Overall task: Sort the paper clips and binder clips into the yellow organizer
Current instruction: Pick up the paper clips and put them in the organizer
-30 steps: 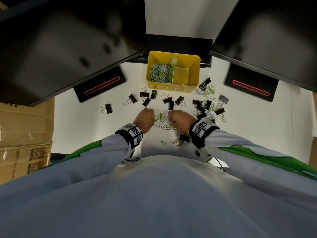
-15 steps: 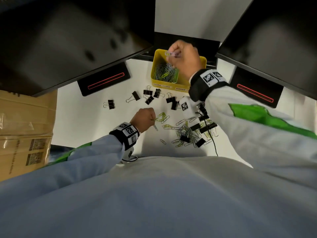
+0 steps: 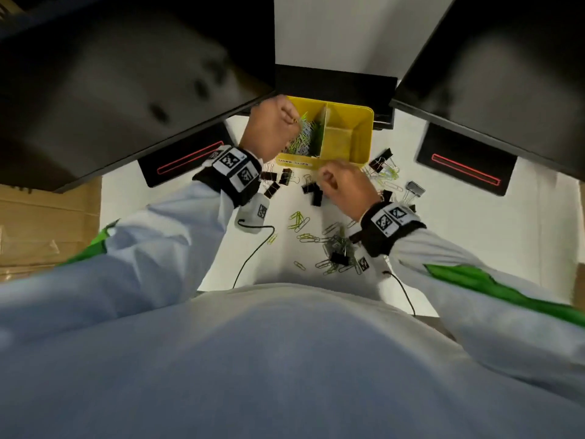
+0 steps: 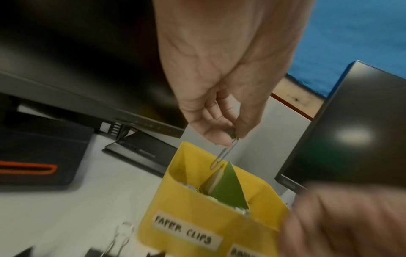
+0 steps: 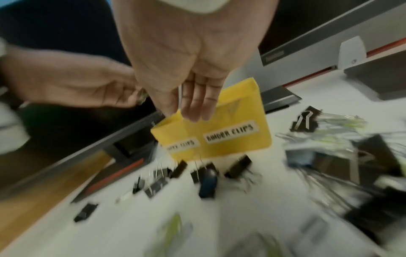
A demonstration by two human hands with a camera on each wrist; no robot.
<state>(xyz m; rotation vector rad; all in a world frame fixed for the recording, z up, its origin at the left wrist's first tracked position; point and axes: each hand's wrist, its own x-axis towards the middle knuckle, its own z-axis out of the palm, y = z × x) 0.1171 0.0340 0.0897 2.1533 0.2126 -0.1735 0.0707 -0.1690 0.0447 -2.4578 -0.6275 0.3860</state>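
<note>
Above the left compartment of the yellow organizer [image 4: 204, 220], the thumb and fingertips [image 4: 222, 139] of the left hand [image 4: 222, 73] pinch a silver paper clip [image 4: 224, 153], which dangles just over the rim. That compartment, labelled for paper clips, already holds a heap of pale and green clips [image 3: 302, 139]; the right compartment, labelled "BINDER CLIPS", shows only its yellow floor. Near the organizer's front wall, the right hand [image 5: 184, 57] hovers over the white desk [image 3: 468, 236], its fingers [image 5: 197, 104] straight, close together and holding nothing. Black binder clips [image 3: 311, 190] lie scattered on the desk just before the organizer, between the two wrists. More loose paper clips [image 3: 329, 245] lie closer to the person's body. Two dark monitors [image 3: 120, 90] hang over the desk on either side.
</note>
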